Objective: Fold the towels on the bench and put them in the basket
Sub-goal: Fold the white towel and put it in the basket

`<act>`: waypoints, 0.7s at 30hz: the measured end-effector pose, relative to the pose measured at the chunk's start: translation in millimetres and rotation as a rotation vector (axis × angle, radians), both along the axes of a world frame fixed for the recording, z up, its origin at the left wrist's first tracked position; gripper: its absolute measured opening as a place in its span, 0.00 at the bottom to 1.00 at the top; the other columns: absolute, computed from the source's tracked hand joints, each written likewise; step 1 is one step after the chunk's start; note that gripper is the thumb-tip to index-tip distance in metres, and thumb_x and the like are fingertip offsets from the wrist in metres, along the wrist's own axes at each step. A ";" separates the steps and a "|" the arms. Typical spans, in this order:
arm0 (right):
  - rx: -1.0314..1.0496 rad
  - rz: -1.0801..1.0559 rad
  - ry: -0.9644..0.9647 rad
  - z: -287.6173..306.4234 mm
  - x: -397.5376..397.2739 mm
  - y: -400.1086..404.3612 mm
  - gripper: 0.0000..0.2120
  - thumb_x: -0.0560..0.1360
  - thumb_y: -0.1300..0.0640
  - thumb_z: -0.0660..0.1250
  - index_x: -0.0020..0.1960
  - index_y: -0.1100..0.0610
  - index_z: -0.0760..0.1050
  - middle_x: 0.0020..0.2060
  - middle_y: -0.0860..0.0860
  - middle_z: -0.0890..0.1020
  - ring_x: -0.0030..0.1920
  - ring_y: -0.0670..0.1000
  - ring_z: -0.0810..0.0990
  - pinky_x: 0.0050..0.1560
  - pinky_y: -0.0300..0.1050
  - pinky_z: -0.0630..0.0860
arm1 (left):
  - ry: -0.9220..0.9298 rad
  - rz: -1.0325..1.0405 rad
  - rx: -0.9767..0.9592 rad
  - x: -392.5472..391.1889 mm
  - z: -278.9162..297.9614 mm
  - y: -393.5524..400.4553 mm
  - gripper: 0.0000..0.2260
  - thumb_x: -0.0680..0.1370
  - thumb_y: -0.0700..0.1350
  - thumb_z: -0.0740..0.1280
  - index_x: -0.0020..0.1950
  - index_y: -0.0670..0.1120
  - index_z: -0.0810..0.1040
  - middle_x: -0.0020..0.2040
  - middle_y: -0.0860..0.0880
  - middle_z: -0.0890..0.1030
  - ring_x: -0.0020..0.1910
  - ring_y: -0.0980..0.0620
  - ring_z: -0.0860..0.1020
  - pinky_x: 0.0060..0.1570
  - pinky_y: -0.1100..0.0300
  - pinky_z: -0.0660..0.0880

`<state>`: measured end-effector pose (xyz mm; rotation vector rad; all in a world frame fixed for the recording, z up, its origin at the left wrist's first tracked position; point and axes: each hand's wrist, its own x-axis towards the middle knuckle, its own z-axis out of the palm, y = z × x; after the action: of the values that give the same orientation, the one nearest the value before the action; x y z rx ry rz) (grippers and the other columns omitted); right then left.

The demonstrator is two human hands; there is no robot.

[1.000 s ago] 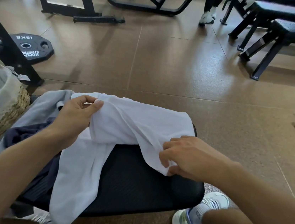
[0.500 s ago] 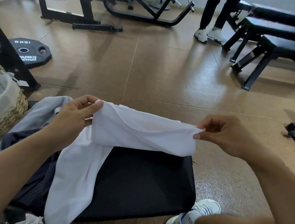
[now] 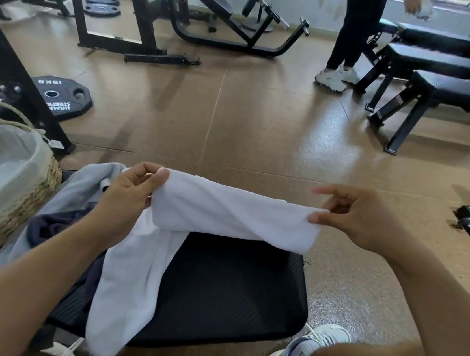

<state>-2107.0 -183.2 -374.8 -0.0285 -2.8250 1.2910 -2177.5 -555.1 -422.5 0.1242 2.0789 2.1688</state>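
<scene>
Stretching across the middle of the view, a white towel (image 3: 223, 215) is held up between both hands above the black padded counter (image 3: 229, 289). One top corner is pinched by the left hand (image 3: 128, 191), thumb over the cloth and fingers curled behind it. The opposite corner is nipped between thumb and fingertips of the right hand (image 3: 350, 215), with the remaining fingers loosely spread above. The upper edge is pulled fairly taut between the two grips, and the rest of the towel is left hanging from the left side, draped down over the counter's near left edge toward the floor.

Under the left forearm, a light grey towel (image 3: 78, 188) and a dark navy towel (image 3: 52, 229) are seen lying in a crumpled heap on the left part of the counter. Just beside that heap, at the far left, a woven basket (image 3: 16, 210) with a pale cloth lining and a rope handle is set; what it rests on cannot be told.

On the brown floor (image 3: 248, 135) beyond, a black weight plate (image 3: 60, 97) is laid flat near a machine frame. Further benches (image 3: 460, 90) are lined up at the right, and a standing person's legs (image 3: 349, 35) are glimpsed next to them.
</scene>
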 end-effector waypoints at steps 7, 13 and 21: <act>-0.191 -0.088 0.135 28.3 4.8 -22.9 0.09 0.80 0.51 0.68 0.43 0.51 0.82 0.41 0.42 0.87 0.43 0.43 0.84 0.46 0.30 0.75 | 0.122 0.128 0.120 13.5 43.2 8.6 0.08 0.77 0.56 0.71 0.42 0.54 0.81 0.44 0.48 0.79 0.48 0.49 0.75 0.53 0.53 0.72; -0.328 -0.050 0.312 77.0 24.1 -37.5 0.11 0.77 0.54 0.69 0.36 0.45 0.79 0.31 0.45 0.81 0.33 0.46 0.74 0.37 0.39 0.72 | 0.282 0.276 -0.028 28.3 82.4 9.6 0.11 0.82 0.57 0.60 0.46 0.53 0.76 0.42 0.48 0.76 0.43 0.53 0.74 0.49 0.56 0.74; -0.250 0.081 0.238 132.0 48.4 -29.2 0.08 0.68 0.49 0.73 0.40 0.53 0.80 0.28 0.55 0.82 0.26 0.50 0.78 0.27 0.40 0.78 | 0.500 0.306 -0.323 39.6 106.5 -8.3 0.09 0.85 0.51 0.59 0.47 0.50 0.73 0.34 0.53 0.70 0.32 0.58 0.67 0.34 0.58 0.67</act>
<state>-2058.6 -212.4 -242.8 0.2192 -2.4771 1.5423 -2137.9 -563.4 -315.9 0.3693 2.8678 2.0748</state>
